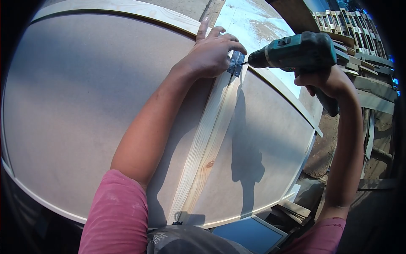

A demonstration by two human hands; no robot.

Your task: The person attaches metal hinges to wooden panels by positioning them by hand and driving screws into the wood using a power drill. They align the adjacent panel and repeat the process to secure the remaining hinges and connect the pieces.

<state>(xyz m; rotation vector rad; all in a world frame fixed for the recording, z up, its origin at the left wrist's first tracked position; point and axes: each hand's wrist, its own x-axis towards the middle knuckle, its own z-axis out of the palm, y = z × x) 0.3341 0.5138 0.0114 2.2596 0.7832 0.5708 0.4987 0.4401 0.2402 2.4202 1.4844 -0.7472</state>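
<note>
My left hand [212,51] presses a small metal bracket [236,64] against the far end of a pale wooden batten [207,148], with fingers spread over the joint. The batten runs down the middle of a large brown board panel [76,110] framed by a light wood edge strip [127,8]. A green cordless drill [296,53] is gripped in my right hand [327,82], held level, its bit tip touching the bracket from the right.
Stacked wooden pallets and planks [359,38] lie at the upper right. Offcuts and a blue-faced panel [251,233] sit below the board's near right edge. Bare ground [325,148] shows beyond the right rim.
</note>
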